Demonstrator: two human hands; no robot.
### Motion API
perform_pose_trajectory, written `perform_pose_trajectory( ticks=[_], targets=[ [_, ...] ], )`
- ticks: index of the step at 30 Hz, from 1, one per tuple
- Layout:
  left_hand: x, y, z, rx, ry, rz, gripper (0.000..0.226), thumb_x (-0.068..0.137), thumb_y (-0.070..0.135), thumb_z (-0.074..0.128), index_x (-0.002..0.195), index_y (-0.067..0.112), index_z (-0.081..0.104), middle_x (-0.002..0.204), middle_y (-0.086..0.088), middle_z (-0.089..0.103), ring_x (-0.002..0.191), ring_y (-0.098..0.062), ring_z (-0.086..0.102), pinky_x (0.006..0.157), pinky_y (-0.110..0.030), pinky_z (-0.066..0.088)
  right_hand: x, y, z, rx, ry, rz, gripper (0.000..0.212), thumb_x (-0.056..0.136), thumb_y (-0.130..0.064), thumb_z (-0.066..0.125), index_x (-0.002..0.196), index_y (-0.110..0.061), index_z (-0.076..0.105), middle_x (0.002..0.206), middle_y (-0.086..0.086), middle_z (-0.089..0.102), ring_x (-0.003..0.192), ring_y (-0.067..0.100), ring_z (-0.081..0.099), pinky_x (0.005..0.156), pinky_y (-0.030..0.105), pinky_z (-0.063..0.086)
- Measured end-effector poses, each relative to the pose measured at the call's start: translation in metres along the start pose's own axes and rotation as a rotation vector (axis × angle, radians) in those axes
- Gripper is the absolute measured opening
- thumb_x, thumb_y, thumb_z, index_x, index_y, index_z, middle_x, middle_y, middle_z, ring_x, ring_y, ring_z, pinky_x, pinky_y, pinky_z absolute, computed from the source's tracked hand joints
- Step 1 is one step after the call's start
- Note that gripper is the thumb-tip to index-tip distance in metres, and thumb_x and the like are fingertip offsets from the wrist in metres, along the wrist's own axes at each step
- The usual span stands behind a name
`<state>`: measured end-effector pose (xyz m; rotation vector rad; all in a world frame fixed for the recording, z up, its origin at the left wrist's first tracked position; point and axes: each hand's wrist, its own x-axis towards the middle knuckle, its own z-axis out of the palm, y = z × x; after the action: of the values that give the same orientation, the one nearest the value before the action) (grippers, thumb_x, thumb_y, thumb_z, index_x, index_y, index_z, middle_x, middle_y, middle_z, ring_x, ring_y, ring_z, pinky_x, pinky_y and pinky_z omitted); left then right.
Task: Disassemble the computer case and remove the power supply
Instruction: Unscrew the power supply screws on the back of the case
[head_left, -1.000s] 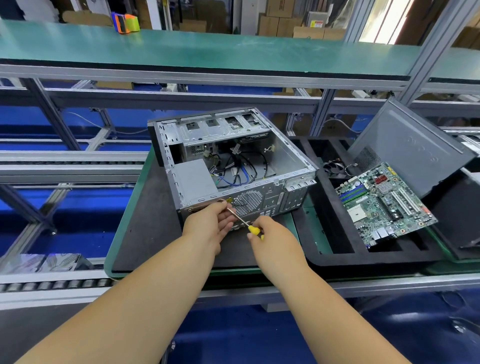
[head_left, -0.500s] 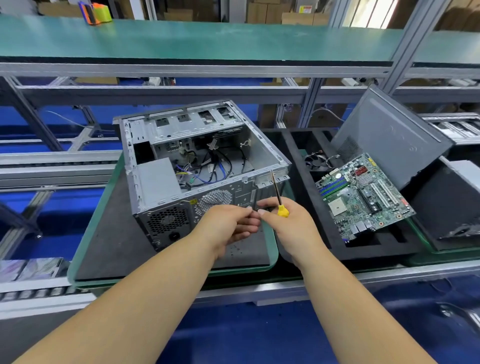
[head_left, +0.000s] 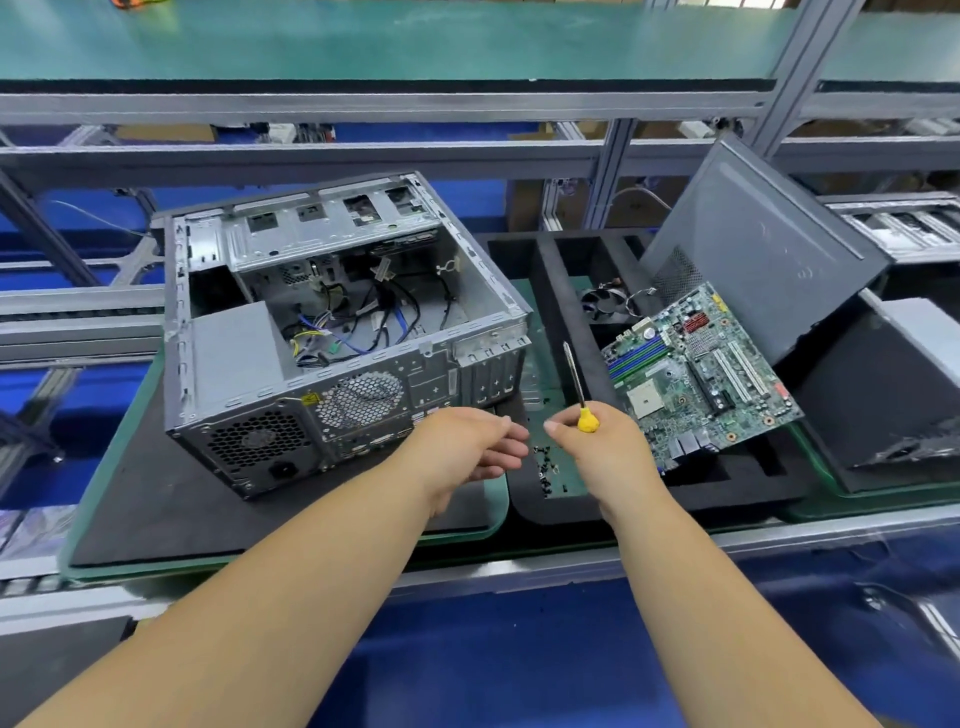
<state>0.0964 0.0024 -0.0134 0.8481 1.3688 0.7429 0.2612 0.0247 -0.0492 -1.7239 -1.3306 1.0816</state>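
- 1 computer case (head_left: 332, 332), on its side, top open, sits on a dark mat (head_left: 156, 499); mat bare in front of & left of case.
- 1 power supply (head_left: 234, 353), grey box, in case's near-left corner; vent grille & socket face the person.
- 1 screwdriver (head_left: 579, 389), yellow handle, shaft up, gripped in right hand (head_left: 602, 452), just right of case.
- Left hand (head_left: 467, 447) at case's near-right corner, fingers loosely curled, holding nothing visible.
- 1 circuit board (head_left: 696, 374) & 1 side panel (head_left: 763, 249) in black tray (head_left: 727, 493), right of case.
- Small screws (head_left: 548, 467), count unclear, between case & tray.
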Motion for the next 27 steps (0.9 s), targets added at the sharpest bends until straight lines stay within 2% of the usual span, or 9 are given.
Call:
perform_pose_trajectory(
  ticks=[2,4,8,9,13,18,20,23,27],
  targets=[
    [0.003,-0.001,-0.001,0.04,0.027,0.033,0.025,0.1,0.017,0.048,0.1,0.006,0.07,0.083,-0.003,0.071,0.069,-0.009,0.065,0.068,-0.019,0.053,0.011,0.012,-0.005,-0.047,0.02,0.051,0.011,0.086,-0.018,0.069,0.077,-0.023,0.067,0.077,-0.004,0.068,0.074,0.015,0.06,0.066,0.031,0.047],
    [0.003,-0.001,-0.005,0.089,0.053,0.086,0.024,0.099,0.017,0.048,0.1,0.009,0.071,0.086,-0.002,0.073,0.072,-0.009,0.067,0.071,-0.019,0.053,0.02,0.021,-0.008,-0.025,-0.002,0.11,0.014,0.088,-0.012,0.067,0.081,-0.024,0.067,0.083,-0.005,0.067,0.08,0.016,0.06,0.064,0.027,0.045],
    [-0.004,0.006,-0.016,0.192,0.105,0.229,0.021,0.098,0.015,0.052,0.096,0.016,0.073,0.089,0.0,0.074,0.078,-0.01,0.07,0.075,-0.02,0.056,0.028,0.025,-0.01,-0.014,-0.032,0.147,0.019,0.089,-0.009,0.062,0.09,-0.027,0.068,0.09,-0.001,0.067,0.084,0.02,0.059,0.077,0.037,0.051],
    [-0.007,0.008,-0.02,0.196,0.118,0.265,0.021,0.098,0.013,0.053,0.097,0.015,0.073,0.089,-0.001,0.074,0.078,-0.009,0.07,0.072,-0.018,0.055,0.028,0.023,-0.009,-0.005,-0.026,0.138,0.018,0.089,-0.01,0.062,0.089,-0.027,0.069,0.09,0.0,0.068,0.083,0.02,0.059,0.078,0.039,0.052],
    [-0.028,0.024,-0.037,0.207,0.175,0.425,0.019,0.095,0.008,0.056,0.097,0.016,0.074,0.087,0.0,0.075,0.077,-0.008,0.07,0.067,-0.012,0.05,0.026,-0.002,-0.003,0.062,-0.045,0.039,0.012,0.087,-0.017,0.061,0.083,-0.026,0.068,0.08,-0.002,0.068,0.064,0.016,0.051,0.06,0.03,0.042],
    [-0.058,0.036,-0.083,0.328,0.35,0.608,0.02,0.092,0.015,0.062,0.095,0.032,0.073,0.09,0.008,0.073,0.088,-0.009,0.069,0.081,-0.021,0.054,0.011,-0.048,0.02,0.062,-0.177,-0.098,0.004,0.086,-0.023,0.063,0.083,-0.021,0.064,0.072,-0.003,0.059,0.064,0.016,0.048,0.061,0.032,0.04],
    [-0.067,0.034,-0.108,0.465,0.465,0.651,0.019,0.091,0.02,0.065,0.1,0.036,0.071,0.094,0.016,0.071,0.094,-0.001,0.064,0.087,-0.018,0.05,0.002,-0.063,0.034,0.071,-0.231,-0.131,0.004,0.086,-0.023,0.063,0.084,-0.02,0.061,0.072,-0.002,0.055,0.063,0.016,0.045,0.061,0.032,0.038],
    [-0.082,0.025,-0.151,0.83,0.628,0.675,0.03,0.086,0.034,0.069,0.116,0.036,0.065,0.111,0.023,0.06,0.111,-0.001,0.051,0.099,-0.023,0.038,-0.012,-0.079,0.058,0.05,-0.284,-0.183,0.005,0.087,-0.023,0.065,0.088,-0.026,0.062,0.072,-0.007,0.057,0.06,0.01,0.047,0.056,0.025,0.038],
    [-0.099,0.0,-0.199,1.091,0.664,0.451,0.07,0.073,0.049,0.078,0.135,0.031,0.054,0.144,0.003,0.042,0.135,-0.018,0.031,0.113,-0.032,0.024,-0.028,-0.094,0.088,-0.121,-0.332,-0.278,0.034,0.09,-0.031,0.063,0.12,-0.045,0.054,0.092,-0.02,0.058,0.07,-0.002,0.058,0.056,0.016,0.042]
  ],
)
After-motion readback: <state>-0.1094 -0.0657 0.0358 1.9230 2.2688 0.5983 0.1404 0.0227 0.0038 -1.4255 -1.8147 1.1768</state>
